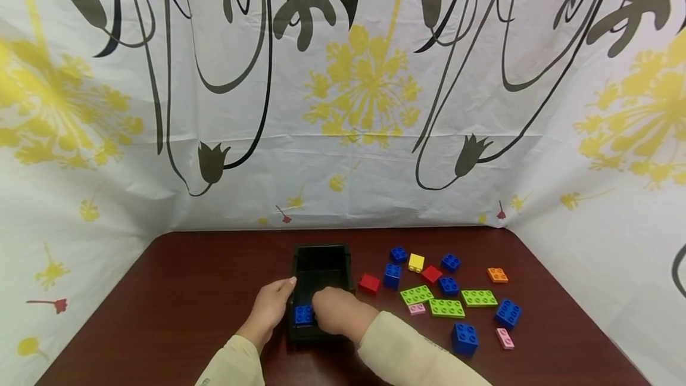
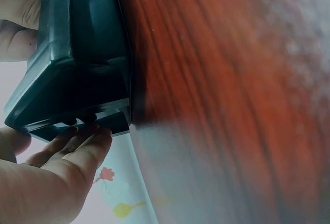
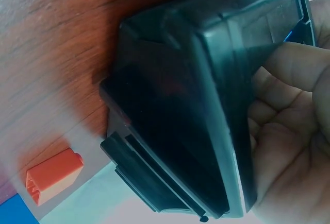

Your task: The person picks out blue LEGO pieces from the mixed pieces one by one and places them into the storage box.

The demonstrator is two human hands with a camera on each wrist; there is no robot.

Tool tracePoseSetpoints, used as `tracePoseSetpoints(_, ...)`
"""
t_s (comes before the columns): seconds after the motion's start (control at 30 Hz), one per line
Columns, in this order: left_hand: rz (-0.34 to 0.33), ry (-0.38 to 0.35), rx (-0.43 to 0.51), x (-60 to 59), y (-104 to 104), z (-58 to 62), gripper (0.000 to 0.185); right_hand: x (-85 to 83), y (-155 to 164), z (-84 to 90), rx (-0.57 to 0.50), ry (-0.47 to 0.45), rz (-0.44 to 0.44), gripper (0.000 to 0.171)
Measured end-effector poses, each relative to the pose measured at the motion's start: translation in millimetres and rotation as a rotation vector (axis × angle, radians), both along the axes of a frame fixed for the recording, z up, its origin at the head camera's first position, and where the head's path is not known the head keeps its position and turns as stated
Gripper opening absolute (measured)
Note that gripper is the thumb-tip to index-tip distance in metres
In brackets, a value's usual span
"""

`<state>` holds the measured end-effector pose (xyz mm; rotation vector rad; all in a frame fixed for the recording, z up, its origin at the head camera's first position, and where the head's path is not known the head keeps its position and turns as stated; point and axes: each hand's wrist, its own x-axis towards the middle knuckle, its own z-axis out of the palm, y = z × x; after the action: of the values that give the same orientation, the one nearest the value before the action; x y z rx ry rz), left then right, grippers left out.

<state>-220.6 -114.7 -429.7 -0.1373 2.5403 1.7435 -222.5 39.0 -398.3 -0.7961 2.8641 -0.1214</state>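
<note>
The left hand (image 1: pixel 270 308) lay flat against the left wall of the black box (image 1: pixel 320 257), fingers straight, it seemed to keep the box from sliding. The right hand (image 1: pixel 337 310) curled its fingers over the right wall, right by a blue brick (image 1: pixel 303 314) that sat at the near end of the box, but I could not tell if it touched that brick. Farther back and to the right, a red brick (image 1: pixel 368 283) sat just beside the box, and more blue, green, pink, yellow and orange bricks lay spread on the brown table (image 1: pixel 187 290).
</note>
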Motion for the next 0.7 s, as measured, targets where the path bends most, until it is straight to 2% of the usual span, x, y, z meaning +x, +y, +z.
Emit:
tracePoseSetpoints(0.3,0.004,0.009,-0.003,0.7,1.2,0.9,0.052,2.5,1.1,0.6,-0.010,0.010,-0.012,0.007)
tracePoseSetpoints(0.43,0.004,0.011,0.002,0.6,1.6,0.9,0.053,5.5,4.8,5.3,-0.022,0.053,0.000,0.005)
tracePoseSetpoints(0.57,0.004,0.006,0.007,0.5,1.2,0.7,0.053,11.2,10.3,14.0,-0.045,0.109,0.029,0.020)
tracePoseSetpoints(0.7,0.009,-0.004,0.003,0.6,0.8,0.7,0.055,17.6,19.9,19.5,-0.110,0.155,0.056,0.035)
